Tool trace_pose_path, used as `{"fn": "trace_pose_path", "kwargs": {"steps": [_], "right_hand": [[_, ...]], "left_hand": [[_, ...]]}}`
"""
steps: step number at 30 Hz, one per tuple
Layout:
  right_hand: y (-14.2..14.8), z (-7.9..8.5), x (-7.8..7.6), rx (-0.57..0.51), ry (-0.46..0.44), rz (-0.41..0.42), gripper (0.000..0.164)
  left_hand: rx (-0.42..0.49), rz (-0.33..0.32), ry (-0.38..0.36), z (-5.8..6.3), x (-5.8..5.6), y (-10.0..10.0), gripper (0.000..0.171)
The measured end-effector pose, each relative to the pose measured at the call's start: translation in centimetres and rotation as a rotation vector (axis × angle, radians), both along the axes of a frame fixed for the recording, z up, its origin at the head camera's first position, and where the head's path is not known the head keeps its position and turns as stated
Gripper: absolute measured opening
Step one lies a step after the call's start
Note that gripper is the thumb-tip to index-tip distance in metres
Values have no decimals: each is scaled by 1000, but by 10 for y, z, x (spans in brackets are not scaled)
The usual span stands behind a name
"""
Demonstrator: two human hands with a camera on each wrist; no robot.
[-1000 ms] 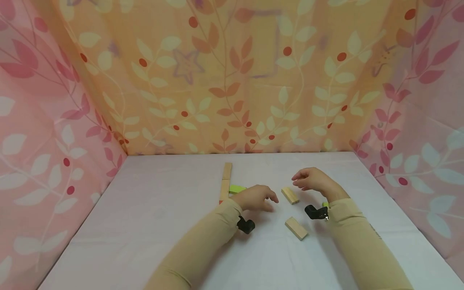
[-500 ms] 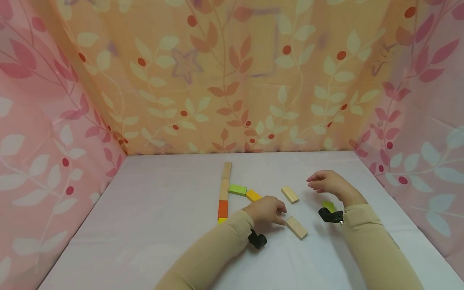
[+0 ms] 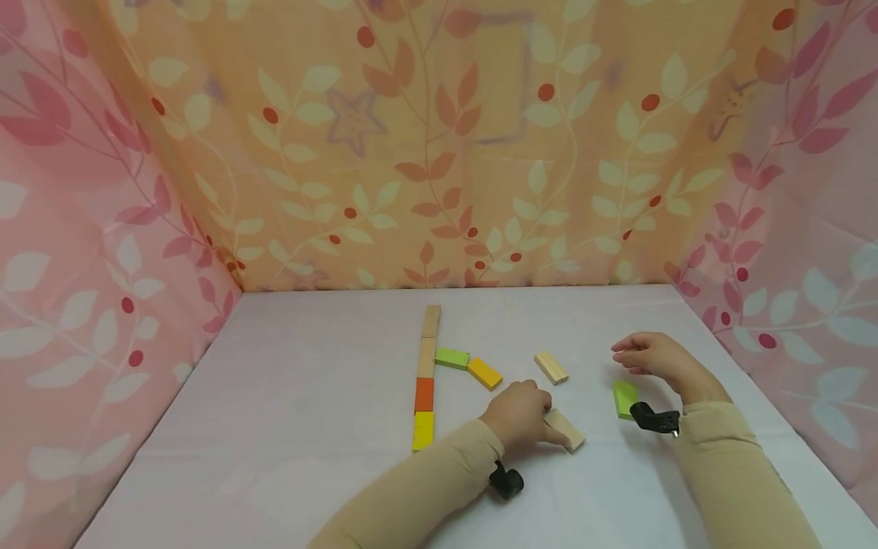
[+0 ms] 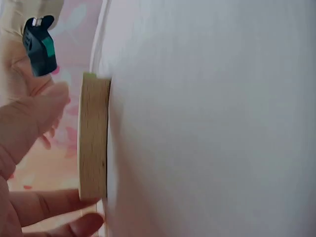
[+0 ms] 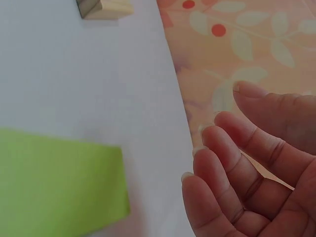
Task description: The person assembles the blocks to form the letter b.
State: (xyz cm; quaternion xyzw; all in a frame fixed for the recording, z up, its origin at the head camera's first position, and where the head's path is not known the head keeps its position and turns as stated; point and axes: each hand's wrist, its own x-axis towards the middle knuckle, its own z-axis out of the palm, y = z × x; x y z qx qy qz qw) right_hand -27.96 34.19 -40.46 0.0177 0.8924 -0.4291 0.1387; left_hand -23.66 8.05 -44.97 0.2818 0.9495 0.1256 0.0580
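My left hand [image 3: 517,415] is down at a plain wooden block [image 3: 568,433] on the table, spread around it. In the left wrist view, a finger touches the lower end of this wooden block [image 4: 94,138], while the thumb [image 4: 52,103] stands a little apart from its upper part. My right hand [image 3: 655,358] hovers above the table with fingers loosely bent and nothing in them. Just below it lies a green block [image 3: 624,398], large at the lower left of the right wrist view. Another plain wooden block [image 3: 551,367] lies between the hands, farther back.
Left of the hands, a line of blocks runs toward the back: yellow [image 3: 423,431], red-orange [image 3: 424,394], then two plain wooden ones [image 3: 427,357]. A light green block [image 3: 452,358] and an orange-yellow block [image 3: 485,374] branch off to its right. Patterned curtains [image 3: 439,152] surround the white table.
My left hand has moved right and nearer to me, onto the nearer wooden block, uncovering the coloured blocks. My right hand has drifted right, away from the other wooden block.
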Motion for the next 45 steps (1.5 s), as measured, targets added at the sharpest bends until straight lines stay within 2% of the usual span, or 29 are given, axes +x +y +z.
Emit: {"fn": "trace_pose_path", "kwargs": {"steps": [5, 11, 15, 20, 25, 32, 37, 45], "right_hand": [[13, -5, 5, -8, -21, -33, 47], [20, -11, 10, 27, -48, -62, 46], [20, -14, 13, 32, -52, -65, 46], [21, -18, 14, 24, -66, -70, 44], [23, -21, 17, 29, -75, -67, 42], [25, -23, 19, 20, -95, -80, 43], [28, -23, 22, 28, -98, -74, 44], [30, -24, 24, 30, -92, -68, 42]], "left_hand": [[-55, 42, 20, 0, 8, 10, 59], [-133, 27, 116, 4, 17, 18, 69], [-165, 28, 133, 4, 21, 20, 64], [-139, 29, 114, 1, 19, 19, 58], [-93, -4, 81, -1, 15, 17, 54], [-47, -41, 51, 1, 15, 8, 44], [-50, -64, 68, 6, 15, -6, 41], [-48, -28, 95, 15, 9, -30, 49]]}}
